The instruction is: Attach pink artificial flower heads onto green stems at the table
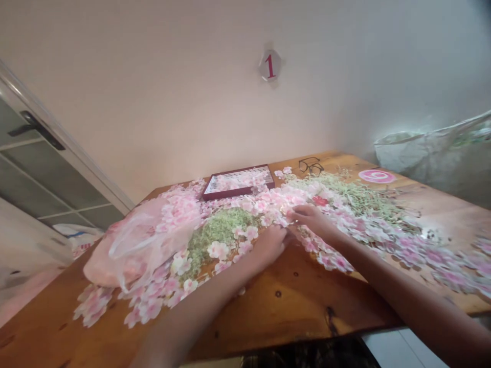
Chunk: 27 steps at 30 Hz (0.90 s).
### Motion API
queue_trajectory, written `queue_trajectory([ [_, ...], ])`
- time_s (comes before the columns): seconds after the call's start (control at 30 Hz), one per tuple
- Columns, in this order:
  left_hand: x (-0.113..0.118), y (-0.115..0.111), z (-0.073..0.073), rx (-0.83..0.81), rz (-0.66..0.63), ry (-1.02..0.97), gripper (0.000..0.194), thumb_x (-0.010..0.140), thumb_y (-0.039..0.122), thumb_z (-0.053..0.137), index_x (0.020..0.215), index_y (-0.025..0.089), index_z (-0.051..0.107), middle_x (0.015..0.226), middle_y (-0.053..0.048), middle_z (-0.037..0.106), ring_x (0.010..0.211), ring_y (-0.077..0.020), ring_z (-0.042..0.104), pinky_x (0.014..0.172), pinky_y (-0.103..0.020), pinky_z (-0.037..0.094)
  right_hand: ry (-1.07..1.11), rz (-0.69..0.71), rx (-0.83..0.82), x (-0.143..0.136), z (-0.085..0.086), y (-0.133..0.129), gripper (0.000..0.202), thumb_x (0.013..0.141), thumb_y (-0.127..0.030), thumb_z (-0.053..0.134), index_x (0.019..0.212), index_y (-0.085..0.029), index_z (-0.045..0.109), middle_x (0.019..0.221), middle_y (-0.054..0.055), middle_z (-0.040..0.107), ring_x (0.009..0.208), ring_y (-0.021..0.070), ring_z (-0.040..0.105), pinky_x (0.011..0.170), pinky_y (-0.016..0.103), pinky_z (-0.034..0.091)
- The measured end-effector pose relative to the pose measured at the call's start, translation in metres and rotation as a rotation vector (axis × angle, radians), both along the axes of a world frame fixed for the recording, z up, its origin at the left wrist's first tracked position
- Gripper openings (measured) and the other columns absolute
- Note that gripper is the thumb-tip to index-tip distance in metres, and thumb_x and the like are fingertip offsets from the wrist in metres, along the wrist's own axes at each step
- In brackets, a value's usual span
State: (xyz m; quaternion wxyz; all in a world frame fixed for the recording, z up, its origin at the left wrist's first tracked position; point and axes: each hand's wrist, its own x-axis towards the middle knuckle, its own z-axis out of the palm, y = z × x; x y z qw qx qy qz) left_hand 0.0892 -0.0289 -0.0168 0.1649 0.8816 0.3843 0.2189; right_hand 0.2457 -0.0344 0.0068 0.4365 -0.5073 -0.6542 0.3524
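Observation:
My left hand point(270, 242) is over the middle of the wooden table, its fingers curled closed and partly hidden behind the back of the hand. My right hand point(311, 219) is just beyond it to the right, thumb and fingers drawn together at the edge of a heap of pale pink artificial blossoms point(268, 203). Whatever either hand grips is too small or hidden to name. Left of my left hand lie a clump of light green sprigs point(224, 225) and loose white-pink blossoms point(218, 250). A red blossom point(320, 201) sits beyond my right hand.
A dark red shallow box point(220, 194) holding blossoms stands at the back. Pink plastic bag point(126, 245) lies left. Glasses point(311, 167), more green sprigs point(355, 197) and a round pink sticker point(377, 176) are at right. A large white sack point(406, 153) stands beyond the table.

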Motion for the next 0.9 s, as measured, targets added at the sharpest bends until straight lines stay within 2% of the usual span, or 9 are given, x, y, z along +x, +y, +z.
queue_trajectory([
  [0.07, -0.005, 0.002, 0.006, -0.087, 0.025, -0.094, 0.017, 0.072, 0.030, 0.045, 0.073, 0.019, 0.058, 0.077, -0.005, 0.058, 0.076, -0.0179, 0.050, 0.072, -0.030, 0.037, -0.023, -0.021, 0.027, 0.000, 0.001, 0.000, 0.028, 0.070, -0.040, 0.046, 0.058, -0.014, 0.049, 0.055, -0.002, 0.046, 0.054, 0.0110, 0.046, 0.052, 0.023, 0.037],
  [0.13, -0.014, 0.000, 0.012, -0.227, 0.125, -0.257, 0.022, 0.073, 0.034, 0.043, 0.077, 0.020, 0.059, 0.079, -0.003, 0.059, 0.075, -0.0166, 0.051, 0.069, -0.028, 0.037, -0.017, -0.001, 0.026, -0.002, 0.003, -0.002, 0.025, 0.071, -0.038, 0.046, 0.060, -0.015, 0.049, 0.057, -0.001, 0.048, 0.056, 0.0116, 0.047, 0.052, 0.023, 0.037],
  [0.2, -0.023, -0.005, 0.017, -0.359, 0.213, -0.395, 0.026, 0.070, 0.040, 0.045, 0.075, 0.019, 0.059, 0.074, -0.001, 0.059, 0.069, -0.0159, 0.051, 0.065, -0.026, 0.037, 0.018, 0.071, -0.003, -0.006, 0.003, -0.005, 0.023, 0.072, -0.036, 0.047, 0.063, -0.016, 0.050, 0.061, 0.001, 0.051, 0.060, 0.0128, 0.050, 0.055, 0.024, 0.040],
  [0.27, -0.029, -0.011, 0.021, -0.400, 0.235, -0.487, 0.026, 0.069, 0.041, 0.047, 0.074, 0.019, 0.060, 0.074, -0.001, 0.059, 0.069, -0.0152, 0.050, 0.065, -0.025, 0.037, 0.052, 0.148, -0.033, -0.012, 0.001, -0.008, 0.022, 0.073, -0.036, 0.047, 0.065, -0.016, 0.051, 0.065, 0.002, 0.054, 0.064, 0.0140, 0.052, 0.057, 0.025, 0.041],
  [0.4, -0.031, -0.018, 0.026, -0.402, 0.255, -0.544, 0.026, 0.067, 0.041, 0.050, 0.073, 0.019, 0.061, 0.075, -0.001, 0.060, 0.070, -0.0149, 0.051, 0.066, -0.024, 0.036, 0.100, 0.226, -0.065, -0.021, -0.001, -0.016, 0.022, 0.074, -0.037, 0.045, 0.068, -0.017, 0.052, 0.070, 0.003, 0.057, 0.069, 0.0152, 0.055, 0.061, 0.026, 0.044],
  [0.57, -0.032, -0.021, 0.029, -0.416, 0.294, -0.582, 0.027, 0.066, 0.041, 0.053, 0.077, 0.018, 0.062, 0.080, -0.003, 0.062, 0.075, -0.0161, 0.053, 0.069, -0.025, 0.038, 0.148, 0.256, -0.096, -0.022, 0.004, -0.021, 0.021, 0.075, -0.037, 0.046, 0.069, -0.017, 0.051, 0.072, 0.004, 0.057, 0.072, 0.0154, 0.056, 0.065, 0.027, 0.045],
  [0.9, -0.034, -0.025, 0.030, -0.406, 0.282, -0.543, 0.026, 0.067, 0.042, 0.051, 0.076, 0.019, 0.060, 0.078, -0.002, 0.061, 0.072, -0.0153, 0.053, 0.067, -0.025, 0.038, -0.008, 0.118, 0.058, -0.025, 0.007, -0.027, 0.021, 0.075, -0.037, 0.046, 0.069, -0.017, 0.051, 0.067, 0.002, 0.058, 0.063, 0.0139, 0.055, 0.056, 0.024, 0.040],
])
